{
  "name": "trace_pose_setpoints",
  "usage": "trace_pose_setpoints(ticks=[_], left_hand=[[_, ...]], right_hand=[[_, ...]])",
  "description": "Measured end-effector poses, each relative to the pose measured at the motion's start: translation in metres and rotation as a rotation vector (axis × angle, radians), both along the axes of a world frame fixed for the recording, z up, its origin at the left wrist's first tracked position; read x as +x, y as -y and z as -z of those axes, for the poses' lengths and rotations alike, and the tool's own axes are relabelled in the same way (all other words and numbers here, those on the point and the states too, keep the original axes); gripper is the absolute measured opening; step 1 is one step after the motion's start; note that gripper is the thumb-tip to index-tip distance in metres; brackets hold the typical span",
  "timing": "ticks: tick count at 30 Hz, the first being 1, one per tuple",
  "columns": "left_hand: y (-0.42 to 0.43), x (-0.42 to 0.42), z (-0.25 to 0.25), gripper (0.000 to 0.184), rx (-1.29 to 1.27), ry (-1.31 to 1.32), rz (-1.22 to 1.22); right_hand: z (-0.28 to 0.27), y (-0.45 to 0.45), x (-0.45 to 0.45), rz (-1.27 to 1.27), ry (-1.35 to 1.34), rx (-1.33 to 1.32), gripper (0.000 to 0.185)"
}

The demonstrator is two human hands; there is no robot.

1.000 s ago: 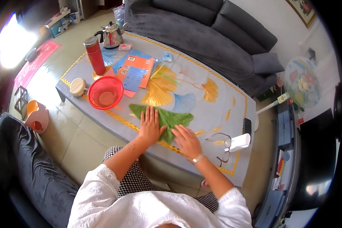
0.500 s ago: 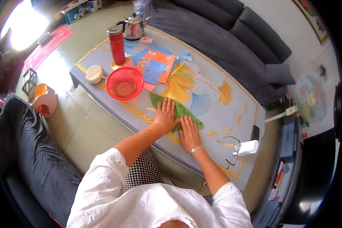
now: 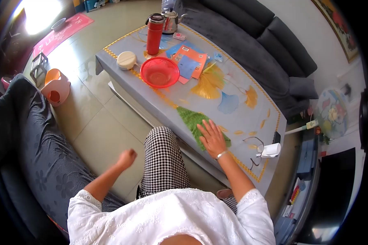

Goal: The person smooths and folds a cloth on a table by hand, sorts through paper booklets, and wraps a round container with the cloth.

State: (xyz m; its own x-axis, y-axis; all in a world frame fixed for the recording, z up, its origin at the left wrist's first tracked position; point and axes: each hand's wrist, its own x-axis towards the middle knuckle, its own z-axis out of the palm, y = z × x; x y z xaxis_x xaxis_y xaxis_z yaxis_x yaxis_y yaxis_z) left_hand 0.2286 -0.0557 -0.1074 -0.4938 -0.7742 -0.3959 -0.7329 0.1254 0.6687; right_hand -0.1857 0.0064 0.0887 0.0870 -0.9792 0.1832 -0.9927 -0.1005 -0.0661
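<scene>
A green cloth (image 3: 192,121), folded to a pointed shape, lies at the table's near edge. My right hand (image 3: 212,139) rests flat on its right part, fingers spread, a bracelet at the wrist. Off the table, over the floor to the left of my checked trouser leg, hangs my left hand (image 3: 128,158). Its fingers look curled in, and I see nothing in them. Beyond the cloth's far left tip stands a red plastic basket (image 3: 159,72).
A red thermos (image 3: 154,36) and a steel kettle (image 3: 170,21) stand at the far end, near orange and blue papers (image 3: 190,61) and a round cream box (image 3: 126,60). Eyeglasses (image 3: 254,145) and a white roll (image 3: 270,150) lie at the right. A grey sofa (image 3: 233,41) lines the back.
My left hand has left the cloth and swung down to the left, off the table. The cloth now sits nearer the table edge, my right hand still on it. The view has shifted.
</scene>
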Motion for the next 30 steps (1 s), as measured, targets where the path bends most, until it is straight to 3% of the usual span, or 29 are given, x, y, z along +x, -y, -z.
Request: trace_pose_setpoints(ticks=[1, 5, 7, 13, 21, 30], left_hand=[[-0.030, 0.003, -0.004, 0.041, 0.655, 0.019, -0.076], [-0.074, 0.006, 0.018, 0.056, 0.958, -0.081, -0.162], [-0.082, 0.004, 0.005, 0.058, 0.939, -0.229, -0.224], [-0.070, -0.043, -0.009, 0.050, 0.877, -0.294, -0.308], [-0.018, -0.061, 0.027, 0.048, 0.941, -0.147, -0.481], [0.037, -0.053, 0.006, 0.045, 0.944, 0.018, -0.584]], right_hand=[[0.014, 0.017, 0.007, -0.016, -0.073, 0.046, 0.052], [0.030, 0.027, 0.001, 0.002, -0.142, 0.139, 0.052], [0.024, 0.018, -0.002, 0.036, -0.104, 0.143, 0.052], [0.024, 0.019, 0.003, 0.009, -0.076, 0.148, 0.053], [0.015, 0.029, -0.003, -0.076, 0.092, 0.218, 0.055], [0.011, 0.029, -0.011, -0.103, 0.225, 0.253, 0.059]])
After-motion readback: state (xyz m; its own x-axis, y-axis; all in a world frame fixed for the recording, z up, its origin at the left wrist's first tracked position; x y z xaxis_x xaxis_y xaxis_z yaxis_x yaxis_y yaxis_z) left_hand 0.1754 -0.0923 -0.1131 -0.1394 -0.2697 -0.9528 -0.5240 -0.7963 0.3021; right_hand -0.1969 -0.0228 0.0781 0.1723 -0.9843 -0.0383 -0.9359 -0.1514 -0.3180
